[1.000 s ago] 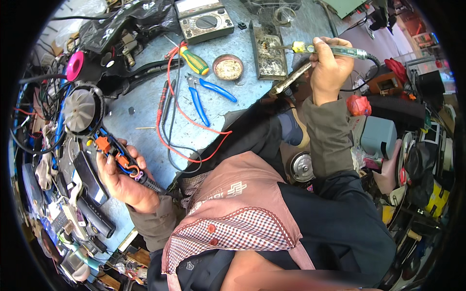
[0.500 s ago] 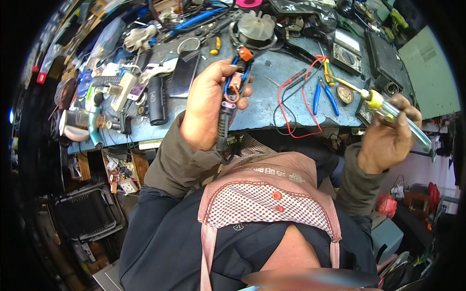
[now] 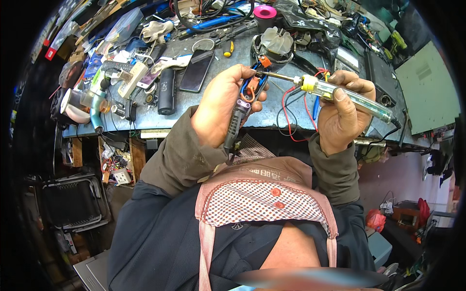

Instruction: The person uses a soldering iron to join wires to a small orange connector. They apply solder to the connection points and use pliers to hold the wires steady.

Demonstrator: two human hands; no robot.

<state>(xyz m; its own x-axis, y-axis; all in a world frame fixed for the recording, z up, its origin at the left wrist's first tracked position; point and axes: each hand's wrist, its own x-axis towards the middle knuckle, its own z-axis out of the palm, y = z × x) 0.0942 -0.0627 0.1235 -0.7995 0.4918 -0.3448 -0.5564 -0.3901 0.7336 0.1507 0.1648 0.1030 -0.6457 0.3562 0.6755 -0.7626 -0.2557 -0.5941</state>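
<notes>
My left hand [image 3: 218,104] is closed around an opened black handheld device [image 3: 237,121], held tilted above the front edge of the bench. Inside its upper end show orange parts, blue wires and a looped orange-brown wire. In my right hand [image 3: 342,116] is a soldering iron [image 3: 310,84] with a clear and yellow handle and a black cord at its back end. The iron's dark tip points left and is at the upper part of the device, beside my left thumb. Whether the tip touches a wire there, I cannot tell.
Left of my hands lie a phone [image 3: 198,72], a black cylinder [image 3: 167,91] and a power strip [image 3: 132,81]. Red and black test leads [image 3: 286,109] curl over the bench edge, near blue-handled pliers [image 3: 316,107]. Behind stand a clear-bladed fan part [image 3: 275,41] and a pink-topped spool [image 3: 264,12].
My right hand has brought the soldering iron leftward and up, from the right side of the bench to the device. The left hand with the device has shifted slightly right.
</notes>
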